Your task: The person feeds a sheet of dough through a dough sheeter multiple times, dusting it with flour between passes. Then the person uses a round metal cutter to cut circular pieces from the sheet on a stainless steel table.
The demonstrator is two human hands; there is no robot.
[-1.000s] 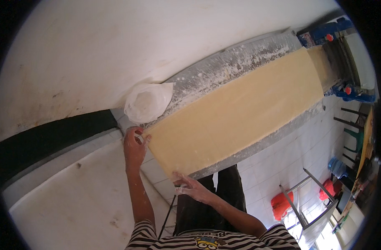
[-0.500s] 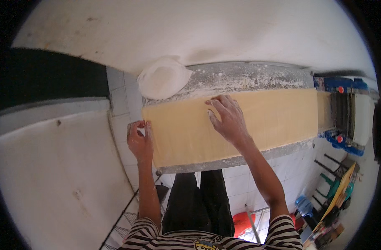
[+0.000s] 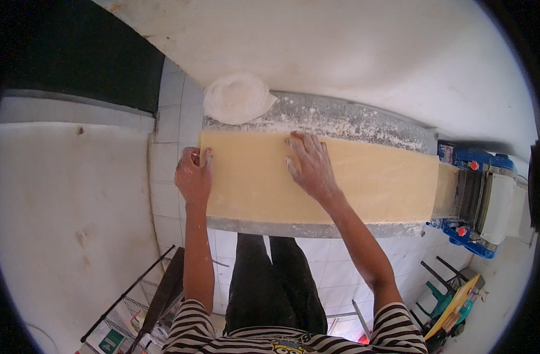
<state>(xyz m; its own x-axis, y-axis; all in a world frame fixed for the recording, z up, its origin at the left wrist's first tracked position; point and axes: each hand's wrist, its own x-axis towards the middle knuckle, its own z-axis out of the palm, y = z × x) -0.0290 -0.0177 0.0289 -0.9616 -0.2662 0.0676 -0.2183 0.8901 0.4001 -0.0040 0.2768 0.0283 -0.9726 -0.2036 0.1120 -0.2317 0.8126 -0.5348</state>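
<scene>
A long, wide sheet of pale yellow dough (image 3: pixel 252 183) lies over a grey, flour-dusted table. At its left edge is my left hand (image 3: pixel 193 180), the fingers curled and the thumb on the edge, pinching it; the fingertips are partly hidden. My right hand (image 3: pixel 312 168) rests on the sheet left of its middle, fingers apart and slightly bent, fingertips close to the far edge. Flour whitens both hands. On the right, the sheet's end meets a narrower strip at a blue and grey rolling machine (image 3: pixel 473 192) with red knobs.
A whitish, flour-covered bag or cloth (image 3: pixel 240 97) sits at the table's far left corner. Loose flour covers the table's far strip (image 3: pixel 352 121). White walls stand beyond and at left. A wire rack (image 3: pixel 131 312) is at lower left; stacked green chairs (image 3: pixel 441 298) are at lower right.
The view has turned, so table and machine appear at a different angle. Both hands stay by the same parts of the dough sheet, the left still at its left edge.
</scene>
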